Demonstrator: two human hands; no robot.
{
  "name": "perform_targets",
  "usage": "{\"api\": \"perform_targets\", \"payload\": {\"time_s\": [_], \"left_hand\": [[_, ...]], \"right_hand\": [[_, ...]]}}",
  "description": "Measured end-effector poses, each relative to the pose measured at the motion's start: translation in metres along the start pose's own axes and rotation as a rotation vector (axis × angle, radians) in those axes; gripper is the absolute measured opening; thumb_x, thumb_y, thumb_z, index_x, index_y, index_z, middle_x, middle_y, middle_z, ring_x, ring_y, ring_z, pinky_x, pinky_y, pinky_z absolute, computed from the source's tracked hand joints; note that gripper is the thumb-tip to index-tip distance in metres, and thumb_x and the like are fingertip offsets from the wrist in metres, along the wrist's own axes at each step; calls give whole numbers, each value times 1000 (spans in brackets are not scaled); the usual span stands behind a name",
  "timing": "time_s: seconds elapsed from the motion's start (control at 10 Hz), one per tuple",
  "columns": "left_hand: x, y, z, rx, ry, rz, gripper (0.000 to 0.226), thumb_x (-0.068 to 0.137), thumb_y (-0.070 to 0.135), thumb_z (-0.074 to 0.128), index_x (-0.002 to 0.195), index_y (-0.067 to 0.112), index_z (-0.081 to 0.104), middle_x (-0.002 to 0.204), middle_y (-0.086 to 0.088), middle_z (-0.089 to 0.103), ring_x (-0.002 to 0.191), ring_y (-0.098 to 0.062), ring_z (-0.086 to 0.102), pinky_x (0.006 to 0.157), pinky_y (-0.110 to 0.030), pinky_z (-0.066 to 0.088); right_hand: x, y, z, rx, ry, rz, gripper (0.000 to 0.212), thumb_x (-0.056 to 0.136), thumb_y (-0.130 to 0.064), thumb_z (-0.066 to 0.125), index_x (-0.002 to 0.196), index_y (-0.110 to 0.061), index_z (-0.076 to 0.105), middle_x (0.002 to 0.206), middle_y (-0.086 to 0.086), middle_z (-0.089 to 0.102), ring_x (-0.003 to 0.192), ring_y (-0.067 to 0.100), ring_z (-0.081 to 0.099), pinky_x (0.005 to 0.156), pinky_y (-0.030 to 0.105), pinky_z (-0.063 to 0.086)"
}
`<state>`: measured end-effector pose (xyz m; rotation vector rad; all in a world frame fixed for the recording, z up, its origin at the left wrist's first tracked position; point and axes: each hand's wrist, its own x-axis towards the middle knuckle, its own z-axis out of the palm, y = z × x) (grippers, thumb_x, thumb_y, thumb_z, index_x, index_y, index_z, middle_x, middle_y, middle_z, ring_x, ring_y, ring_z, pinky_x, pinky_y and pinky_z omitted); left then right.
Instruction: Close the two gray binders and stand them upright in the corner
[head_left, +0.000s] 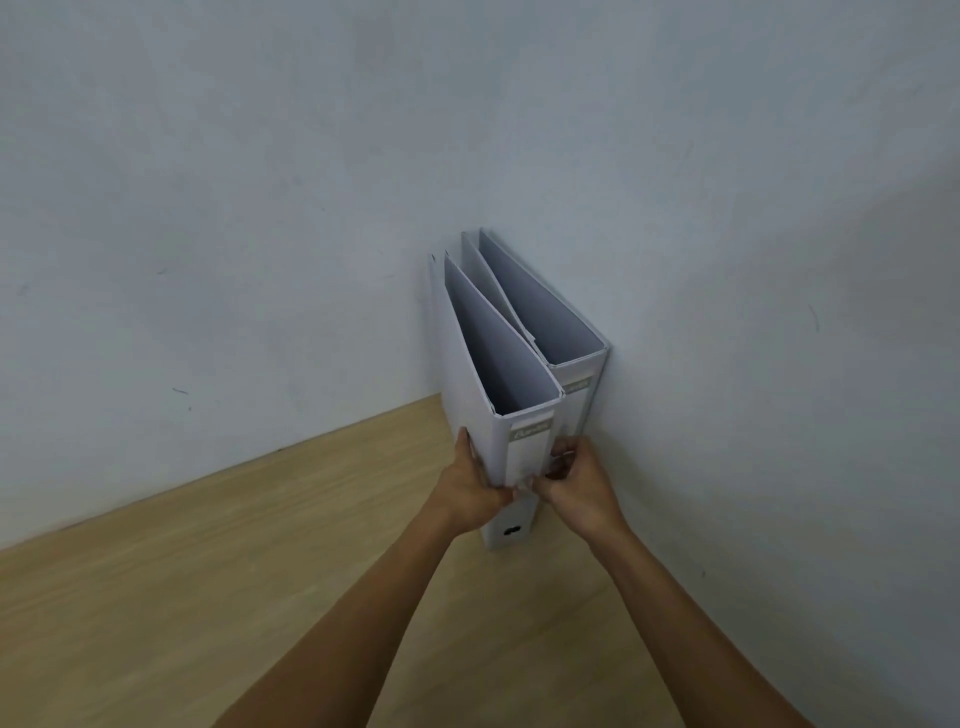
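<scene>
Two gray binders stand upright side by side in the corner where the two walls meet. The left binder (470, 374) is nearer to me, spine facing me, with a finger hole low on the spine. The right binder (576, 387) stands against the right wall, a little further back. My left hand (475, 493) grips the left side of the near binder's spine. My right hand (579, 483) grips its right side, fingers tucked between the two spines. Both binders are closed, their covers spreading slightly at the top.
A light wooden surface (218, 613) runs under the binders. A pale blue-gray wall (260, 208) bounds it at the back and another wall (779, 364) on the right, forming the corner.
</scene>
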<state>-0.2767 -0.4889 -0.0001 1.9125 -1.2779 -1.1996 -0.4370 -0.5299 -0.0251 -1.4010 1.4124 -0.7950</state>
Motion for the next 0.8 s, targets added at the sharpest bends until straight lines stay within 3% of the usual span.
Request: {"api": "perform_targets", "payload": {"time_s": [0.1,0.2,0.3,0.4,0.5,0.6,0.7,0.8], "left_hand": [[11,2,-3,46,9,-43,117,84,26,80,162,18,-7,154,-16,47,135,-37,53,104,-49,50],[19,5,-7,64,27,-53,109,87,27,76,162,16,-2,153,-17,48,131,-38,56,101,-51,53],[25,4,-9,76,54,-22,106,87,30,76,161,13,3,150,-18,52,134,-37,54,105,-50,49],[26,-1,-5,78,38,-34,100,90,34,73,160,11,5,146,-19,54,125,-39,61,97,-53,55],[22,-7,5,39,54,-86,80,93,39,68,153,7,26,143,-22,57,117,-41,65,89,-52,58],[18,-13,3,93,51,-114,67,93,39,65,147,9,39,140,-19,60,117,-37,65,94,-43,56],[12,-23,-16,163,-16,-167,78,90,41,66,155,13,33,148,-12,55,128,-32,59,100,-39,53],[-2,-33,-42,180,-34,-208,81,89,44,65,157,15,31,152,-10,52,128,-29,60,103,-44,53]], "right_hand": [[11,2,6,-12,12,22,42,69,-8,81,84,-28,47,78,-4,56,71,12,58,67,33,56],[16,-1,14,-18,64,19,39,73,-10,81,80,-25,46,73,-5,54,65,9,54,56,11,47],[18,-2,20,-3,121,21,39,75,-12,82,78,-20,44,73,-3,54,62,7,51,50,7,41],[17,-3,24,-7,144,23,40,76,-9,81,80,-18,42,73,-3,53,62,7,51,51,7,41],[16,-5,27,15,150,22,40,79,-6,77,80,-20,40,75,-3,54,65,7,53,53,6,42],[13,-12,23,53,93,64,34,83,-11,74,84,-22,42,81,-1,56,75,17,60,65,21,56],[9,-16,16,-11,-15,180,21,87,-21,68,93,-20,48,95,5,61,92,26,67,88,53,58],[-5,-21,15,-241,-295,416,39,90,-35,62,120,-15,47,115,7,60,92,21,67,83,46,56]]}}
